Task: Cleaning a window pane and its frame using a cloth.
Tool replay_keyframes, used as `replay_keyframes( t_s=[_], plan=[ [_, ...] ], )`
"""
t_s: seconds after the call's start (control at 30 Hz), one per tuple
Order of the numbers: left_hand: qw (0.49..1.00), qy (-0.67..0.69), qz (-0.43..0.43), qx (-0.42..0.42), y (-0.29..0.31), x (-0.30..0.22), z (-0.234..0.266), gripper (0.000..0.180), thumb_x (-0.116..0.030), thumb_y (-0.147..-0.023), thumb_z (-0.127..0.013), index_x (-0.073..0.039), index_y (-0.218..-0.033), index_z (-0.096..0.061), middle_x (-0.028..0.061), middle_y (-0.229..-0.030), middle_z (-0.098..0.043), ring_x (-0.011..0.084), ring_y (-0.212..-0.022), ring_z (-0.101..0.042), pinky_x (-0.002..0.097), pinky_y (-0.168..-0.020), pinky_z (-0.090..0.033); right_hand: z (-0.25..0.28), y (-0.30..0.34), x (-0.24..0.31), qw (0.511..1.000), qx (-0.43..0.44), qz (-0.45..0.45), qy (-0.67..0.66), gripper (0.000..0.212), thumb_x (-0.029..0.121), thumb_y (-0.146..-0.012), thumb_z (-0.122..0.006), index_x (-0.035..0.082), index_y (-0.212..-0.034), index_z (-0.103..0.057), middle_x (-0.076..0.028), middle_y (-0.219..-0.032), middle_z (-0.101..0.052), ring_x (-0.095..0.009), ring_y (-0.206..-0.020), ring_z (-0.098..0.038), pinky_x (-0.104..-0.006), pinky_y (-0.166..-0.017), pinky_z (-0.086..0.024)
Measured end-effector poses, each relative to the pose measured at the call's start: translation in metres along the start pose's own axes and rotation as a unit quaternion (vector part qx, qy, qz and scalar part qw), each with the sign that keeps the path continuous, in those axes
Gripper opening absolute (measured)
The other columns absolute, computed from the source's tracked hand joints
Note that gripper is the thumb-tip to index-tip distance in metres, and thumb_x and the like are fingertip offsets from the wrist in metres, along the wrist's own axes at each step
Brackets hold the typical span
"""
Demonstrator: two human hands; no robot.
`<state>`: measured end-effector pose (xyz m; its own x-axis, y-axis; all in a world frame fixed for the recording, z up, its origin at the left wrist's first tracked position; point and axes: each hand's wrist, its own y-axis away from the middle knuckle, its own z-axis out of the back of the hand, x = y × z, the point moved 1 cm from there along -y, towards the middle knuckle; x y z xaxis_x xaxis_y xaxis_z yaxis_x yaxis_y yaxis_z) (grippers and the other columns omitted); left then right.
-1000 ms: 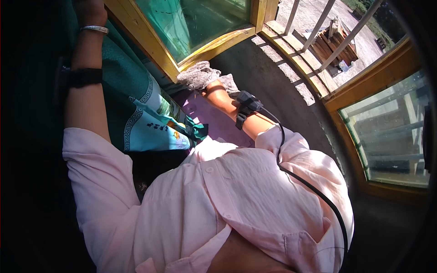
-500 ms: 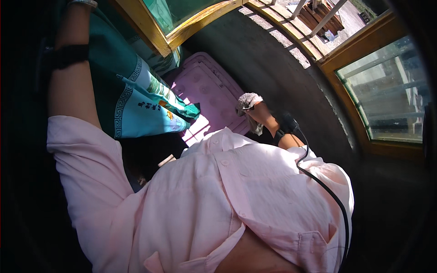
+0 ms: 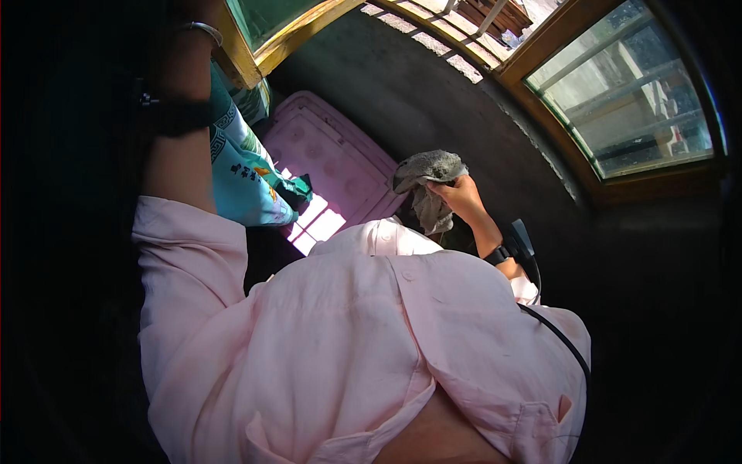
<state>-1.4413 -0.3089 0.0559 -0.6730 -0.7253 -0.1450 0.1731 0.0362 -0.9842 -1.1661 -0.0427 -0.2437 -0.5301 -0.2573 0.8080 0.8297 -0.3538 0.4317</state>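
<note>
Fingers of our right hand (image 3: 462,199) are clamped together on a grey rag (image 3: 431,166), pinching it near its right side. This rag is bunched at the top, and one loose end hangs below. We see it just beside the right edge of the pink lidded storage box (image 3: 340,158), in front of the dark wall (image 3: 344,66); whether it touches the box, we cannot tell.

Our left hand (image 3: 193,11) is at the upper border, in deep shadow, near the yellow-framed left window sash (image 3: 305,35). We cannot tell if its fingers are apart or together. Close to that forearm hangs the printed teal curtain (image 3: 243,185).

As we judge, the step in hand is the handling of the rag, held away from both the left sash and the right window sash (image 3: 618,93). A next move seems to call for a steady pinch, and for care with the loose end.
</note>
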Motion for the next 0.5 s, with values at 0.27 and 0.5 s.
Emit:
replay_keyframes(
  t_s=[0.27, 0.5],
  plan=[
    [0.794, 0.315, 0.109, 0.508, 0.179, -0.09, -0.007, 0.058, -0.02, -0.077, -0.072, -0.008, -0.129, -0.049, 0.0155, -0.128, -0.048, 0.0309, -0.119, -0.048, 0.0389, -0.102, -0.038, 0.016, -0.017, 0.047, 0.984, 0.056, 0.142, -0.088, 0.032, 0.022, -0.08, -0.073, 0.001, -0.103, -0.065, -0.007, -0.094, -0.068, -0.014, -0.084, -0.062, -0.0286, -0.076, -0.048],
    [0.546, 0.466, 0.294, 0.632, 0.24, -0.135, -0.025, 0.089, -0.016, -0.069, -0.08, -0.005, -0.142, -0.031, 0.0111, -0.137, -0.045, 0.0201, -0.127, -0.042, 0.0331, -0.108, -0.031, 0.045, -0.02, 0.105, 0.964, 0.195, 0.161, -0.087, 0.039, 0.015, -0.081, -0.064, 0.004, -0.118, -0.06, -0.01, -0.107, -0.063, -0.019, -0.097, -0.058, -0.0289, -0.086, -0.045]
  ],
)
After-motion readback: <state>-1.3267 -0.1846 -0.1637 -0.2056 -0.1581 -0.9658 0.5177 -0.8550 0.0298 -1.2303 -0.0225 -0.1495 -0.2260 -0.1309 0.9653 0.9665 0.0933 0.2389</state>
